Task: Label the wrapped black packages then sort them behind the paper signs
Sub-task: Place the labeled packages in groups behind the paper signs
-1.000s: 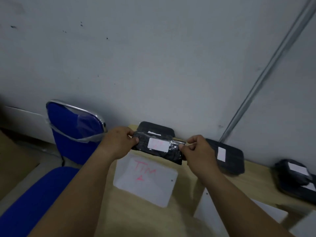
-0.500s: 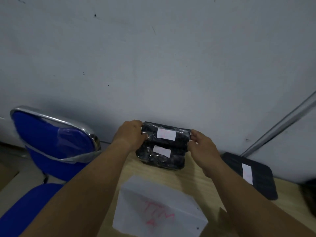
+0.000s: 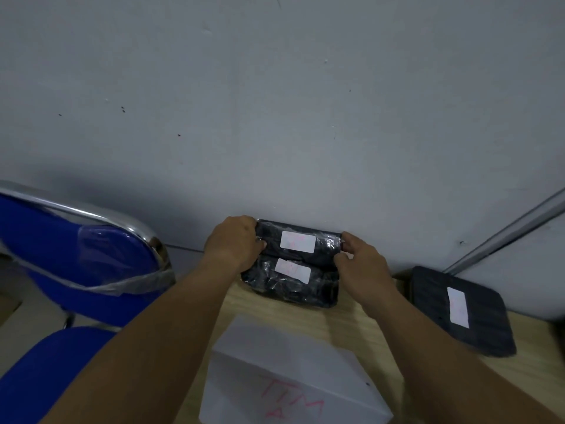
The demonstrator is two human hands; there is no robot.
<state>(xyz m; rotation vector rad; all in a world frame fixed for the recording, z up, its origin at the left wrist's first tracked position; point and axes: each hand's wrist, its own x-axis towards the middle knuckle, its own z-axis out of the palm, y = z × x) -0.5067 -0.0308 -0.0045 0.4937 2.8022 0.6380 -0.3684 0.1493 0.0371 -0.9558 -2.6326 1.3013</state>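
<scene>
A wrapped black package with a white label (image 3: 298, 243) sits against the wall, resting on top of a second labelled black package (image 3: 290, 284) on the wooden table. My left hand (image 3: 235, 244) grips the upper package's left end. At its right end, my right hand (image 3: 359, 258) pinches it between thumb and fingers. In front of the two packages lies a white paper sign (image 3: 293, 381) with red writing. A third black package with a white label (image 3: 458, 313) lies flat further right by the wall.
The wooden table (image 3: 360, 325) ends at the wall. A blue chair (image 3: 76, 255) with a chrome frame and plastic wrap stands left of the table. A grey conduit (image 3: 504, 231) runs diagonally up the wall at right.
Both hands carried the labelled package from above the sign back to the wall and set it on top of the package there. The view has shifted left and closer.
</scene>
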